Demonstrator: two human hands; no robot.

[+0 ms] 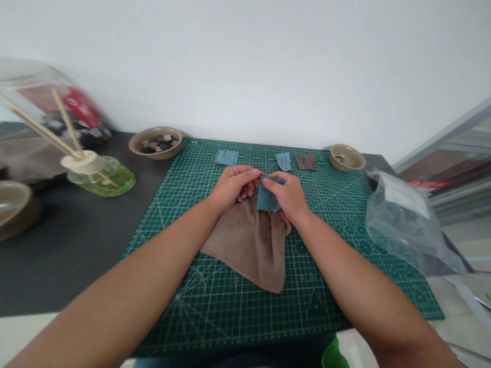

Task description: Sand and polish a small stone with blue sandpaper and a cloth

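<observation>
Over the middle of the green cutting mat [215, 317], my right hand [290, 195] grips a blue-grey square of sandpaper [267, 199] between thumb and fingers, its top edge folded over. Close beside it, my left hand [235, 185] is closed, thumb and forefinger pinched at the sandpaper's upper left corner. Something small shows under its curled fingers, too hidden to name. A brown cloth [245, 235] lies crumpled beneath both hands and hangs toward me. Beyond them lie two blue sandpaper pieces [226, 157] and a brown one [306, 161].
A bowl of pebbles [160, 151] stands at the back left, a second bowl [355, 162] at the back right. On the left is a reed diffuser [102, 176] with sticks, near another bowl [15, 204]. A clear plastic bag [402, 220] covers the mat's right edge.
</observation>
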